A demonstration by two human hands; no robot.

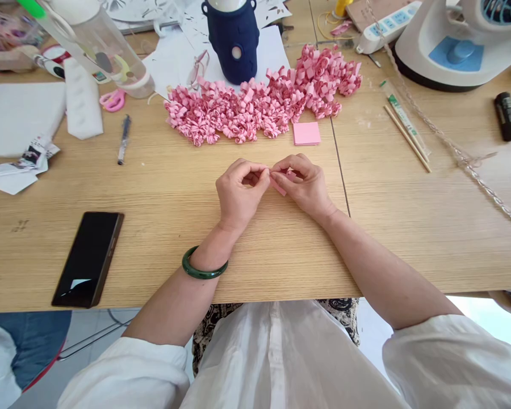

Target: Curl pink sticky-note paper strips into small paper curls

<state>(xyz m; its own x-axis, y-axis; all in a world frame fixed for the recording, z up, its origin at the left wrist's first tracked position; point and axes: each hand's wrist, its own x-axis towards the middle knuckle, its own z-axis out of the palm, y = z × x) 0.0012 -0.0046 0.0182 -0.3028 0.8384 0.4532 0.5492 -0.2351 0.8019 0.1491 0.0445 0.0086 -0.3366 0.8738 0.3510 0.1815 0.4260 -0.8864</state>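
Both my hands meet over the middle of the table, thumbs and fingertips pinched together on a small piece of pink paper (280, 187). My left hand (242, 190) grips its left end, mostly hiding it. My right hand (304, 184) pinches it from the other side, and part of the paper shows below the fingers. Just beyond lies a small stack of pink paper squares (306, 133). A long heap of curled pink paper pieces (247, 111) stretches across the table behind my hands.
A dark blue tumbler (234, 42) stands behind the heap. To the left are a phone (87, 258), a pen (124, 139), pink scissors (112, 100) and a clear bottle (111, 51). Wooden sticks (409, 139), a braided cord (447, 145), a black marker (506, 116) and a power strip (387, 27) lie right.
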